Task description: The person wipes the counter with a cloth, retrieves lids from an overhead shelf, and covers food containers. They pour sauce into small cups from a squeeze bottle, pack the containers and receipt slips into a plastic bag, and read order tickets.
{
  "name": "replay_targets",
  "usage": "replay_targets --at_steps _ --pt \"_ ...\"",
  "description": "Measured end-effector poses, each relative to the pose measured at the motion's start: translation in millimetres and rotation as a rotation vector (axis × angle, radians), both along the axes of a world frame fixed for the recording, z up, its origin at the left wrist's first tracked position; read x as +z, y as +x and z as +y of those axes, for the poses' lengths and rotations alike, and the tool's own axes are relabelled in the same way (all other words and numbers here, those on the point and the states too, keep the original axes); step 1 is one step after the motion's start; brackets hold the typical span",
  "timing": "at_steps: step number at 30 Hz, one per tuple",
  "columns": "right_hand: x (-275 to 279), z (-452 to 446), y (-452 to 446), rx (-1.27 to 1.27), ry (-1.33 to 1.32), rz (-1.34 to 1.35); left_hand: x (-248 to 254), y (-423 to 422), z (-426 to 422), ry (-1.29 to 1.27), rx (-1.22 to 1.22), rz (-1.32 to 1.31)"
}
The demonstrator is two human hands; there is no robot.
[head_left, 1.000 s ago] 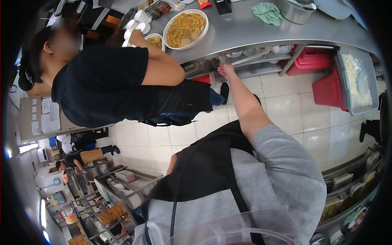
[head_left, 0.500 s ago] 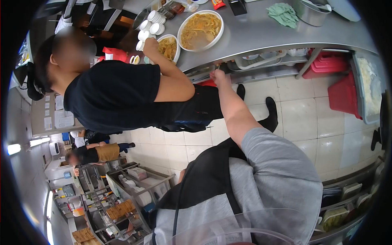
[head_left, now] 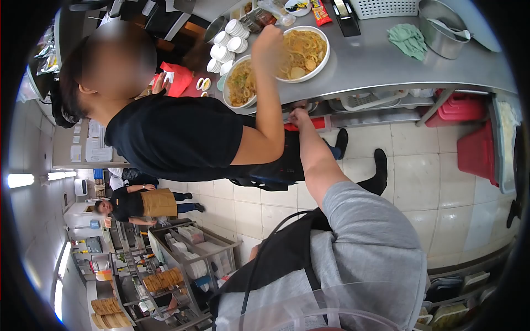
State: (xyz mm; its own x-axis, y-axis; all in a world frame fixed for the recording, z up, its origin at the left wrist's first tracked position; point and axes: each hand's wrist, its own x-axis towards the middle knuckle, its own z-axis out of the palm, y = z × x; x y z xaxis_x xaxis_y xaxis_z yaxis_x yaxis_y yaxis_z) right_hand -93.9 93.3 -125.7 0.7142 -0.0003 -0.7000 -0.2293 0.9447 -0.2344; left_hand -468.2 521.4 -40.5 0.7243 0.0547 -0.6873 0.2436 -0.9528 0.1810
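Observation:
My right hand (head_left: 298, 115) reaches under the edge of the steel counter (head_left: 364, 63), at the lower shelf. Its fingers are curled together; what they hold is too small to make out. A red item (head_left: 317, 123) lies just beyond it. Of my left hand (head_left: 254, 252) only a bit of skin shows beside the black apron, its fingers hidden. On the counter above stand a large bowl of noodles (head_left: 303, 52) and a smaller bowl of noodles (head_left: 241, 83). A co-worker's hand (head_left: 269, 41), blurred, is raised between the two bowls.
The co-worker in black (head_left: 182, 132) stands close on the left. Stacked white cups (head_left: 223, 52), a green cloth (head_left: 407, 41) and a metal pot (head_left: 444, 27) are on the counter. Red bins (head_left: 477, 151) stand at right. Another person (head_left: 130, 204) is farther back, near shelving (head_left: 212, 245).
The view has shifted, with counter items now farther right. My right hand has come nearer the co-worker's side along the shelf. The co-worker's hand has risen from the small bowl towards the large one.

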Motion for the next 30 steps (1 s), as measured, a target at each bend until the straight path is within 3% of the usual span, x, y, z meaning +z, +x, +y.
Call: replay_targets --at_steps 4,5,6,7,9,11,14,16,17,20,25,27,29,30 --pt "-45.8 24.7 36.6 0.092 -0.061 -0.029 -0.8 -3.4 4.4 0.01 0.006 -0.006" --pt "-38.5 22.7 42.5 -0.084 0.009 0.011 -1.7 -4.0 5.3 0.009 0.01 -0.008" --pt "-96.4 31.7 77.5 -0.043 0.052 -0.035 -1.5 -3.9 5.3 0.008 0.015 -0.009" --pt "-88.2 32.0 76.8 -0.042 0.046 -0.044 -2.6 -5.5 5.6 0.007 0.021 -0.01" --pt "-77.2 43.3 63.0 0.075 -0.356 -0.101 -6.5 -7.1 7.0 0.01 0.026 -0.014" --pt "-72.5 45.0 65.9 0.085 -0.44 -0.051 -11.2 -11.3 7.7 0.003 0.033 -0.012" --pt "-47.7 28.9 39.0 0.346 -0.814 0.144 -23.3 -14.4 7.9 -0.013 0.033 -0.016" --pt "-78.7 29.4 32.5 -0.062 -0.747 -0.076 -35.1 -15.8 7.5 -0.023 0.019 -0.02" --pt "-109.1 31.6 36.1 -0.063 -0.767 -0.073 -42.2 -15.7 7.3 -0.03 0.009 -0.022" --pt "-58.9 1.2 -21.5 0.468 -1.321 0.093 -71.4 -14.5 8.5 -0.054 -0.035 -0.032" --pt "31.3 -88.6 -104.9 0.773 -1.563 -0.196 -101.9 -0.1 -12.3 -0.173 -0.021 -0.055" --pt "71.0 -132.0 -115.4 0.69 -1.618 -0.26 -105.9 9.0 -31.6 -0.191 -0.043 -0.048" --pt "112.6 -176.8 -105.8 0.536 -1.808 -0.325 -98.1 19.7 -57.7 -0.201 0.084 -0.019" --pt "134.8 -200.9 -91.2 0.469 -1.74 -0.332 -88.9 26.1 -75.9 -0.175 0.138 -0.014"
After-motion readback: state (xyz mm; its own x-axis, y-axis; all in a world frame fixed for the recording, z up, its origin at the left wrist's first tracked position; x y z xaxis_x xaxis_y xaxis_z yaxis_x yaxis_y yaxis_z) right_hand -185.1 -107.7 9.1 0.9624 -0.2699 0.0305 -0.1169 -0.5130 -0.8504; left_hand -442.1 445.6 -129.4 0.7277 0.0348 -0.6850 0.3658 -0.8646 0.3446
